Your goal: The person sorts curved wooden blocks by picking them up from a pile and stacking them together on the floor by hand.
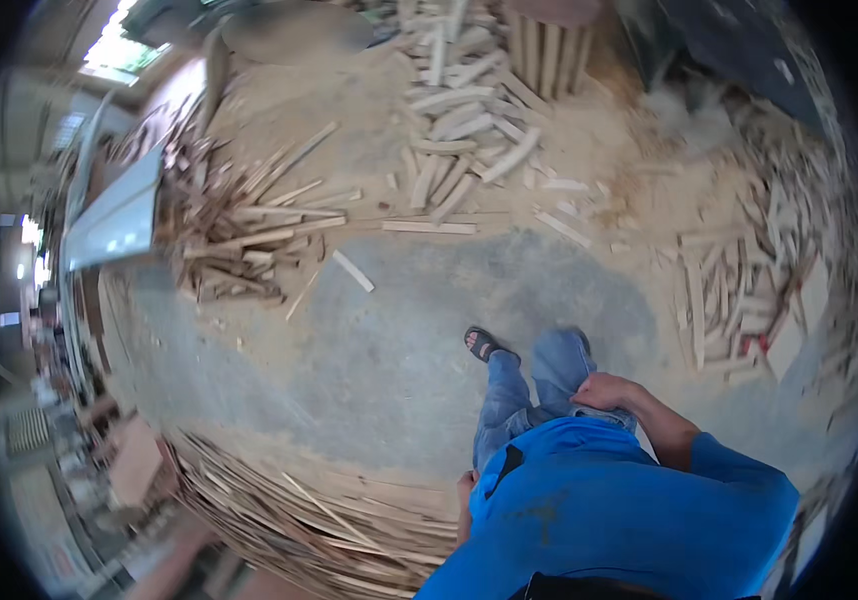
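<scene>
Dusty floor (389, 350) lies below two hands (601, 391), one touching jeans (505, 395).

Head feed | text and labels: I can read none | brands, numbers, signs: none legible from here

The jeans (502, 405) are matt denim, the shirt (629, 505) matt cloth, the floor (399, 310) dull concrete and the sticks (319, 535) rough bare wood.
</scene>
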